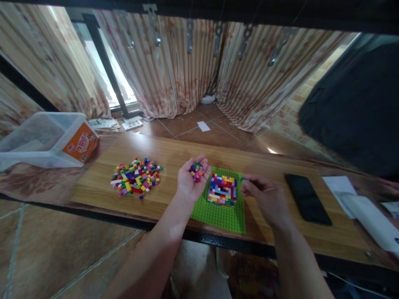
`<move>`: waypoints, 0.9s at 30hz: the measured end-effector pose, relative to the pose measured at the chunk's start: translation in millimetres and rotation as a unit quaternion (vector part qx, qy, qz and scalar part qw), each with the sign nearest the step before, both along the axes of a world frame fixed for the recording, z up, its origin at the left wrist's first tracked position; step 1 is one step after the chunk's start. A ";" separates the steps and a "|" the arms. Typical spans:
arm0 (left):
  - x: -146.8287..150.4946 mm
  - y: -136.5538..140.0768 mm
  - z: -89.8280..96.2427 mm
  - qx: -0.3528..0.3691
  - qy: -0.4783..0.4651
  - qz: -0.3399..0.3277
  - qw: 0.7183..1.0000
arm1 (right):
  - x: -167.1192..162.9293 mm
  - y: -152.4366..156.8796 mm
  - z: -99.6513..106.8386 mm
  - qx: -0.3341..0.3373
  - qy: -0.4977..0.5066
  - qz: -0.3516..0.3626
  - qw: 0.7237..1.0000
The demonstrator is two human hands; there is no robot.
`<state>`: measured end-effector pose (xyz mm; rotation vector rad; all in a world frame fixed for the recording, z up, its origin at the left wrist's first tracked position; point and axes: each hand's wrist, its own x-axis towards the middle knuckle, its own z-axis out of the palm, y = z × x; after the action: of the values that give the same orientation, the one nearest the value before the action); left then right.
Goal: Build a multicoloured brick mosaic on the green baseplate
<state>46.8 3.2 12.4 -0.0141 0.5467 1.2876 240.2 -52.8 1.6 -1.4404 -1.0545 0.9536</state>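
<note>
My left hand (190,178) is cupped palm up, cradling a small heap of coloured toy bricks (196,172). It hovers at the left edge of a green baseplate (218,218). On that plate stands a square structure of many-coloured bricks (222,190), with a darker hollow near its middle. To the right of the structure, my right hand (263,193) pinches a small green brick (243,179) between thumb and forefinger. A loose pile of mixed bricks (136,176) lies on the wooden tabletop further left.
A clear plastic bin (40,137) with an orange label lies at the far left. Right of the baseplate are a black phone (308,199), some paper (338,189) and a white packet (370,220). The table's front edge (199,236) runs just below the baseplate.
</note>
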 end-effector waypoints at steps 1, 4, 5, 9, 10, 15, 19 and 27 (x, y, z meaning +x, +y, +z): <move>0.3 -0.2 0.0 0.000 0.001 -0.001 1.000 | -0.3 0.2 -0.2 -0.002 -0.012 -0.001 1.000; 1.1 -0.4 -0.1 -0.002 0.004 -0.007 1.000 | -1.0 1.0 -2.1 -0.014 -0.036 -0.005 0.999; 1.3 -0.3 -0.3 -0.003 0.005 -0.009 1.000 | -1.2 1.1 -3.0 -0.016 -0.043 -0.001 0.999; 1.6 0.2 -1.7 -0.011 0.011 -0.013 1.000 | -1.8 -0.5 -5.8 -0.011 -0.075 0.024 0.997; 1.5 0.3 -2.1 -0.011 0.011 -0.013 1.000 | -1.9 -1.2 -6.0 -0.008 -0.085 0.029 0.996; 1.4 1.1 -3.2 -0.012 0.014 -0.015 1.000 | -4.9 -3.4 -4.3 -0.008 -0.100 0.047 0.994; 1.6 1.1 -3.6 -0.013 0.018 -0.015 1.000 | -9.7 -2.1 -3.1 -0.022 -0.058 0.052 0.997; 1.4 0.4 -5.1 -0.016 0.023 -0.015 0.999 | -2.6 -1.0 -2.4 -0.026 -0.030 0.038 0.998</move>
<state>48.2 3.6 7.3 -0.0023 0.6053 1.2515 237.6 -53.8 -0.8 -1.4885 -1.1429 1.0048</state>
